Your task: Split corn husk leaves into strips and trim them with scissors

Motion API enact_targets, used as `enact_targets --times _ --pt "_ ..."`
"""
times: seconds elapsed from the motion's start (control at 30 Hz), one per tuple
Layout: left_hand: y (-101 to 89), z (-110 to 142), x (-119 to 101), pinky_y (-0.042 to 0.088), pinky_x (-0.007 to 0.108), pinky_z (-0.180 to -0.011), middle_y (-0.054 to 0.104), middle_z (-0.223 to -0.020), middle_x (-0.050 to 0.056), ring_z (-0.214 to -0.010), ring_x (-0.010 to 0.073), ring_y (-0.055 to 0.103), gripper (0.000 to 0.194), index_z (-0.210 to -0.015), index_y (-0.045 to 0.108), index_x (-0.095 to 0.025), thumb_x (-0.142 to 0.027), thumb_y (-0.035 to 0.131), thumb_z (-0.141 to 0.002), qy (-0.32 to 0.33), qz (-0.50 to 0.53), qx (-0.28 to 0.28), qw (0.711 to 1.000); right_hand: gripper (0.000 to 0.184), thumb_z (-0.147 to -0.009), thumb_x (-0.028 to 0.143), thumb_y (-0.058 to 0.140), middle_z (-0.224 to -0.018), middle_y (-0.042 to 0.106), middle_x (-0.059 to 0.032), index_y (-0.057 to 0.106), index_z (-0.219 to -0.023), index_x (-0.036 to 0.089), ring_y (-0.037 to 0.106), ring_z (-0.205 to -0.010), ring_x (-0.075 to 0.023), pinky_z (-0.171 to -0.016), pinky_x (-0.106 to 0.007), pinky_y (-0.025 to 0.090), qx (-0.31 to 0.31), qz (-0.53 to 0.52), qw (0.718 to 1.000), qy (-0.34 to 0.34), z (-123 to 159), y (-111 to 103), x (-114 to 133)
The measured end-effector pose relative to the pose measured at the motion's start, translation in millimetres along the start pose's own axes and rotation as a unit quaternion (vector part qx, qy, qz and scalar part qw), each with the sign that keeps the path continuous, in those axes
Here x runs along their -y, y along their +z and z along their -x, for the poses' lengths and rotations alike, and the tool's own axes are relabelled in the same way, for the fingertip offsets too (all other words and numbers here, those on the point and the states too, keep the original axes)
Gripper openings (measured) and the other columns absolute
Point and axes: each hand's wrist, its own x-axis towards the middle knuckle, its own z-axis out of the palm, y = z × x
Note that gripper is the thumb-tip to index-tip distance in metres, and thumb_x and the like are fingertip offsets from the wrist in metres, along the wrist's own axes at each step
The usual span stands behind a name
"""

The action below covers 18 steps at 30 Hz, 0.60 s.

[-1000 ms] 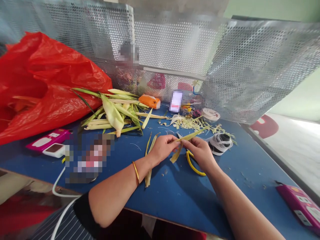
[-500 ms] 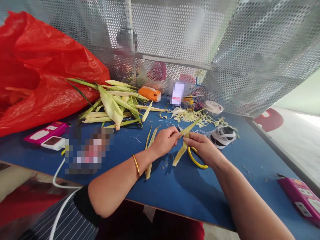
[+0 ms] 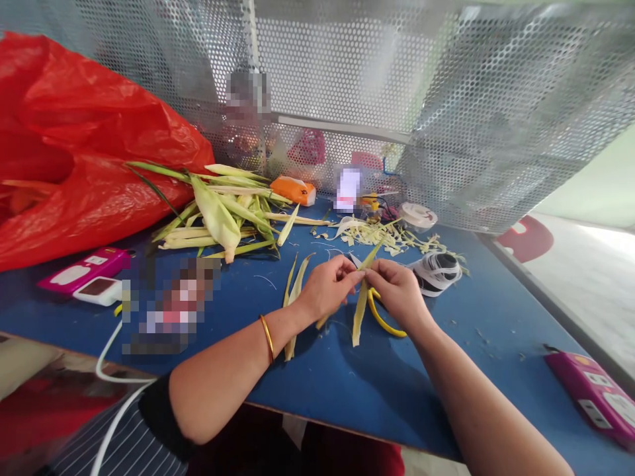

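Observation:
My left hand (image 3: 330, 283) and my right hand (image 3: 397, 285) meet over the table, each pinching the same pale green corn husk strip (image 3: 359, 317). One end of the strip points up and away, the other hangs toward me. A short yellowish end of husk (image 3: 322, 322) pokes out below my left hand. Scissors with yellow handles (image 3: 385, 322) lie just under my right hand, their blades partly hidden. Left of my left wrist, more narrow husk strips (image 3: 296, 297) rest on the table. A spool of white-and-black thread (image 3: 436, 272) sits beyond my right hand.
A pile of corn husks (image 3: 223, 218) lies by a red plastic bag (image 3: 99, 145) at left. Husk scraps (image 3: 387, 235), a tape roll (image 3: 418, 215) and an orange tissue pack (image 3: 294, 190) are farther back. Magenta power strips (image 3: 84, 268) flank the blue table (image 3: 317, 383).
My hands have drawn together on the husk strip, and its lower end now hangs straighter. A yellowish husk end shows below my left hand. The view has shifted slightly.

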Motion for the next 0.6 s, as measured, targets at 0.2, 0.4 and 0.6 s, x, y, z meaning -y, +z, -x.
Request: enact_targets --times 0.2,0.4,0.6 --pt "-0.2 0.1 -0.4 0.04 0.021 -0.049 0.054 -0.059 -0.005 -0.045 0.0079 0.05 0.018 -0.077 0.049 -0.02 -0.031 0.047 -0.091 0.003 0.003 -0.009 1.0 0.028 -0.077 0.038 0.061 -0.062 0.049 0.0029 0.048 -0.059 0.021 0.042 -0.063 -0.0136 -0.061 -0.028 0.034 0.097 -0.104 0.989 0.028 1.6 3.3 7.0" --pt "-9.7 -2.3 0.5 0.038 0.022 -0.055 0.053 -0.054 -0.006 -0.048 0.0096 0.051 0.019 -0.074 0.048 -0.021 -0.027 0.044 -0.092 0.014 -0.092 -0.089 0.992 0.027 -0.073 0.041 0.068 -0.058 0.056 0.0009 0.056 -0.061 0.02 0.05 -0.058 -0.0147 -0.059 -0.029 0.039 0.151 -0.198 0.963 0.105 3.2 -4.7 17.7" --pt "-6.9 0.4 -0.8 0.036 0.023 -0.054 0.056 -0.058 -0.005 -0.048 0.0098 0.049 0.018 -0.076 0.048 -0.021 -0.029 0.045 -0.092 0.031 -0.107 -0.071 0.991 0.034 -0.073 0.051 0.07 -0.065 0.061 -0.0008 0.062 -0.069 0.019 0.052 -0.063 -0.0158 -0.06 -0.029 0.04 0.076 -0.125 0.987 0.067 3.4 -3.0 18.9"
